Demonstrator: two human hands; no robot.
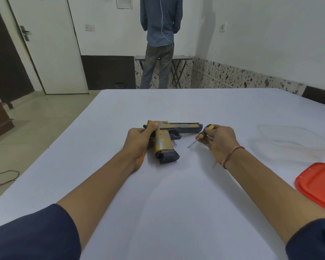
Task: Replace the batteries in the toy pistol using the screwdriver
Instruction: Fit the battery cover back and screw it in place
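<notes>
Left hand (138, 141) grips the rear of the toy pistol (162, 145), which lies flat on the tabletop (176, 194), barrel toward 3 o'clock. Right hand (222, 140) pinches the screwdriver (201, 136), its tip aimed at 8 o'clock, toward the pistol's butt.

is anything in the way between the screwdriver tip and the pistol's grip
Nothing visible. The right hand holds the screwdriver just right of the toy pistol, its tip pointing toward the grip across bare table. The left hand grips the pistol's rear end, clear of that gap.
</notes>
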